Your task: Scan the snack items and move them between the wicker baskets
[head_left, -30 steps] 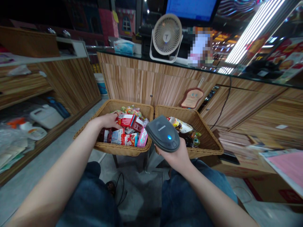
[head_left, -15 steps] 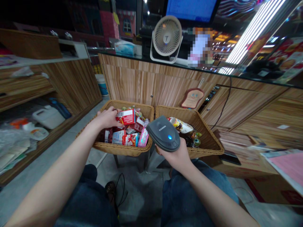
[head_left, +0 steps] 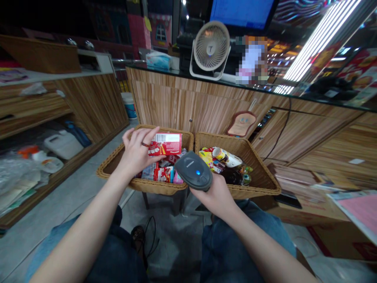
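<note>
My left hand (head_left: 138, 149) grips a red snack box (head_left: 166, 144) by its left end, above the left wicker basket (head_left: 159, 189). A white barcode label shows on the box's upper side. My right hand (head_left: 216, 198) is closed around the handle of a dark grey barcode scanner (head_left: 194, 171), whose blue light is lit. The scanner's head points left, close to the box, in front of the gap between the baskets. Several colourful snack packs (head_left: 165, 174) lie in the left basket. The right wicker basket (head_left: 262, 165) holds a white-and-yellow container (head_left: 228, 156) and other packs.
Behind the baskets stands a wood-grain counter (head_left: 165, 98) bearing a fan (head_left: 211, 47) and a monitor (head_left: 241, 13). Left is an open shelf with a white jug (head_left: 63, 143). A cardboard box (head_left: 315, 212) sits at right; a black cable (head_left: 284, 129) hangs from the counter.
My left hand has lifted the red box out of the pile, slightly up and right. My right hand has brought the scanner left and a little lower, towards the box.
</note>
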Motion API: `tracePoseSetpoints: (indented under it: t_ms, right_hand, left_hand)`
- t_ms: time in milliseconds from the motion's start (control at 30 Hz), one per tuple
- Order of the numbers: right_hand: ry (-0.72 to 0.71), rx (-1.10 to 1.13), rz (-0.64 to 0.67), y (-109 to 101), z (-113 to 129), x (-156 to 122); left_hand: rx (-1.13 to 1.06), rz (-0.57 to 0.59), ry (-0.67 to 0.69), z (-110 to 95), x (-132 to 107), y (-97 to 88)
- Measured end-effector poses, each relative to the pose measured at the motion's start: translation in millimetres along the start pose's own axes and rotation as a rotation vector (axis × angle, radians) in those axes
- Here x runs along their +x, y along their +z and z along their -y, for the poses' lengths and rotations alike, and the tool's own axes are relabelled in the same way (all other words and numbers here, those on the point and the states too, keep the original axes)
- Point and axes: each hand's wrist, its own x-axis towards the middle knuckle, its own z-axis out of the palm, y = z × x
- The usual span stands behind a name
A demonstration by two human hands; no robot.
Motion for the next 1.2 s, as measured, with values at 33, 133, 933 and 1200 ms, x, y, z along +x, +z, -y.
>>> tracePoseSetpoints:
  t_ms: [33, 133, 933, 1200]
  right_hand:
    - [-0.003, -0.007, -0.005, 1, 0, 0]
    - [-0.023, -0.017, -0.026, 1, -2, 0]
    - [-0.174, -0.031, -0.1, -7, 3, -4]
    - [-0.119, 0.022, -0.091, -8, 2, -4]
  left_hand:
    - [-0.01, -0.007, 0.021, 0, 0, 0.0]
    - [-0.05, -0.018, 0.051, 0, 0, 1.1]
    - [-0.212, 0.251, 0.172, -115, 59, 60.5]
    - [-0.113, 0.363, -0.045, -50, 36, 28.5]
